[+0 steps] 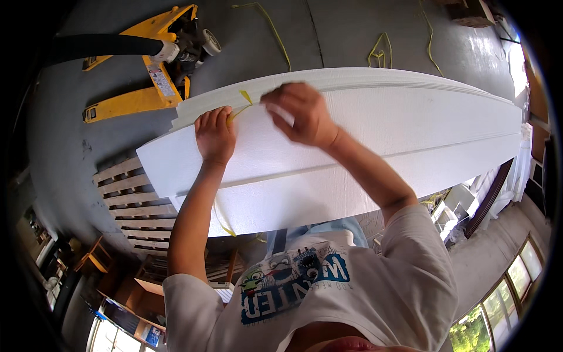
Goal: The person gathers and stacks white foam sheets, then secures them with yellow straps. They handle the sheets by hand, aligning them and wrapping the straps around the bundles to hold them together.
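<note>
A stack of long white panels (375,123) lies in front of me, with a lengthwise step across its top. My left hand (215,136) is closed near the stack's far left edge. From between its thumb and fingers comes a thin yellow strap (239,111), whose short loose tip points up beyond the hand. To the right of that tip, my right hand (305,114) is raised over the panels with its fingers curled. Motion smears it, and whether it holds anything cannot be seen. More strap (224,226) shows at the stack's near edge.
A yellow pallet jack (132,105) stands on the grey floor at the far left. Wooden pallet slats (132,198) stick out left of the stack. Loose yellow straps (275,32) lie on the floor beyond it. A cardboard box (471,13) sits at the far right.
</note>
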`<action>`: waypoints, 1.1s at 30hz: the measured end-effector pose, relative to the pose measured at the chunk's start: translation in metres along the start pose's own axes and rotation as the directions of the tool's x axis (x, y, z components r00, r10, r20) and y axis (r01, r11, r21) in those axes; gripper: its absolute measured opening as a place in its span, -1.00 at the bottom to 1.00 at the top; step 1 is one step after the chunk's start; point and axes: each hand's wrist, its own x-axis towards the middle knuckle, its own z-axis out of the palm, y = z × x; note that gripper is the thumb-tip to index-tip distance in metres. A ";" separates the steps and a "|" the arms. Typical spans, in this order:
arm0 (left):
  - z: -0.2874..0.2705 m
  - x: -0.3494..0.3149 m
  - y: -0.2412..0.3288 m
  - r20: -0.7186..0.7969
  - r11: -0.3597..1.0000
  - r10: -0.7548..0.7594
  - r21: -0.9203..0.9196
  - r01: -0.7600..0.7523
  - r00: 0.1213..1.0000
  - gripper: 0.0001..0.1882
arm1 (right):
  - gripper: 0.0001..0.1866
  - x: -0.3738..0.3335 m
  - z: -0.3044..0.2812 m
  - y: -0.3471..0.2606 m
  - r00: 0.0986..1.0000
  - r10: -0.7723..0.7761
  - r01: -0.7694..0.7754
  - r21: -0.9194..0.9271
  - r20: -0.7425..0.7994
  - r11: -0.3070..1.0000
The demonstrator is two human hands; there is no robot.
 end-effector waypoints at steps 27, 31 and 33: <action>0.008 0.019 -0.020 0.216 0.994 -0.064 -0.077 0.083 0.974 -0.76 | -0.29 0.059 0.271 0.493 0.123 0.702 0.276 -0.704 0.701 0.654; 0.003 0.022 -0.020 0.287 0.988 -0.107 -0.073 0.133 0.952 -0.88 | -0.20 0.027 0.312 0.511 0.115 0.837 -0.237 -0.803 0.535 0.547; -0.002 0.030 -0.015 0.367 0.987 -0.118 -0.063 0.151 0.923 -0.93 | -0.18 -0.013 0.321 0.528 0.114 0.882 -0.395 -0.794 0.457 0.462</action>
